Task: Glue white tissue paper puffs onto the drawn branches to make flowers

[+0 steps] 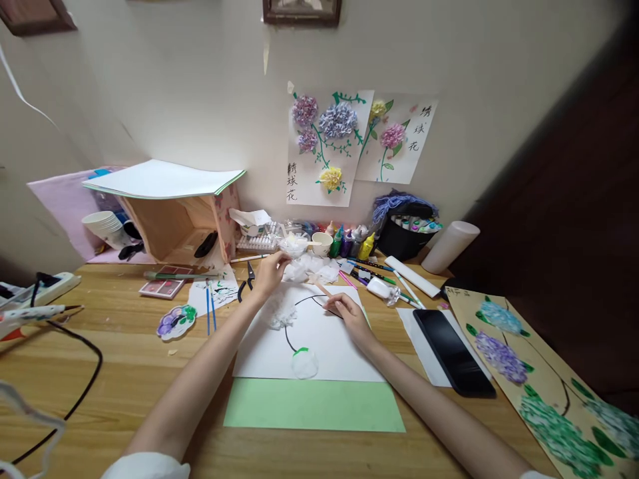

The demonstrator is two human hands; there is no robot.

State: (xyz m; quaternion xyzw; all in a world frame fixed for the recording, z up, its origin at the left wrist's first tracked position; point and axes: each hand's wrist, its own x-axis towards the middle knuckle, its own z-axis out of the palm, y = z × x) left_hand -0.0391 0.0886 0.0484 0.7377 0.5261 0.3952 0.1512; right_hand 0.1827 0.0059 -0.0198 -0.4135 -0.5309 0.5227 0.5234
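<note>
My left hand (272, 271) is at the far left edge of a white sheet of paper (344, 356), fingertips pinched beside a heap of crumpled white tissue (312, 269); what they hold, if anything, is too small to make out. My right hand (349, 316), over the right part of the sheet, grips a thin, flat, pale wooden stick (323, 288) that points toward the tissue. On the sheet are a fluffy white tissue flower (279, 313), dark curved stems and a drawn circle (305, 364) with a green top edge. Green paper (314, 406) lies underneath.
Black-handled pliers (250, 273), paintbrushes (208, 309) and a painted palette (176, 322) lie left. Paint bottles (367, 246) and a paper cup (322, 244) stand behind. A phone (454, 352) and a flower picture (544, 379) lie right; a glue gun (30, 318) with cable is far left.
</note>
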